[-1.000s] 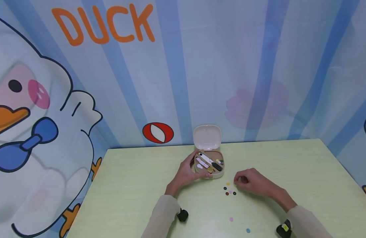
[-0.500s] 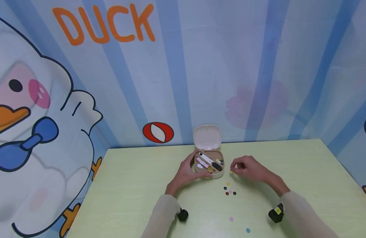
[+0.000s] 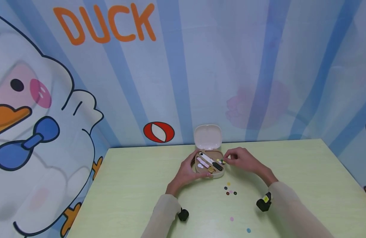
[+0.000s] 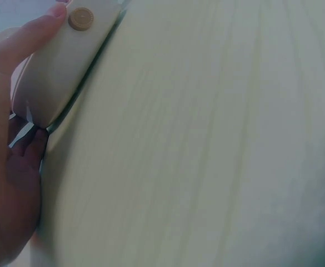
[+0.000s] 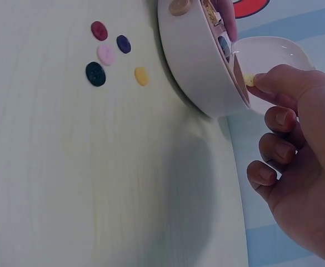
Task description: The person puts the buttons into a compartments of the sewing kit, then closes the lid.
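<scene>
A small whitish sewing box stands near the back of the table, its lid raised. Inside lie a white-and-black pen-shaped tool, a pink one, a round gold piece and several small buttons at the right. My left hand grips the box from its left side, thumb along the front wall. My right hand pinches a yellow button between thumb and index finger, right at the box's right rim. Its other fingers are curled.
In front of the box lie a yellow button, a red button, a pink button and two dark buttons, one blue, one greenish. Nearer me are another pink button and a light blue one.
My right hand has carried the yellow button from beside the loose buttons up and left to the box's right rim. My left hand has kept its grip on the box.
</scene>
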The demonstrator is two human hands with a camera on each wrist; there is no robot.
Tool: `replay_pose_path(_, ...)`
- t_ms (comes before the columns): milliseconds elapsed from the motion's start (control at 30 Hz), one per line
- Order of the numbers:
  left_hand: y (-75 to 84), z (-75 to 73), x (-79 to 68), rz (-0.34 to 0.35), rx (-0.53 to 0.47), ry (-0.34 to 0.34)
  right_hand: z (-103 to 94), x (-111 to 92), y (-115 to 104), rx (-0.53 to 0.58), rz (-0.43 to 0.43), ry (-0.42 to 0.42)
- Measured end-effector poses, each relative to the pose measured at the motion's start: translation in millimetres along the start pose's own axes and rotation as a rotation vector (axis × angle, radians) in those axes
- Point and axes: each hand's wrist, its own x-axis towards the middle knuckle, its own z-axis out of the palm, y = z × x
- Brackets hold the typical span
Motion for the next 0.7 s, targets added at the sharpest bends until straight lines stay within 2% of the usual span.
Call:
replay_pose_path(300,-1.7,0.3,0.8,-0.027,0.018,-0.002,4.9,15.8,7.0,-0.007,0.076,0.027)
replay_pose_path(700,-2.1,0.1,0.9,-0.02,0.012,-0.004,10.8,26.8,6.3,-0.072,0.105,0.016)
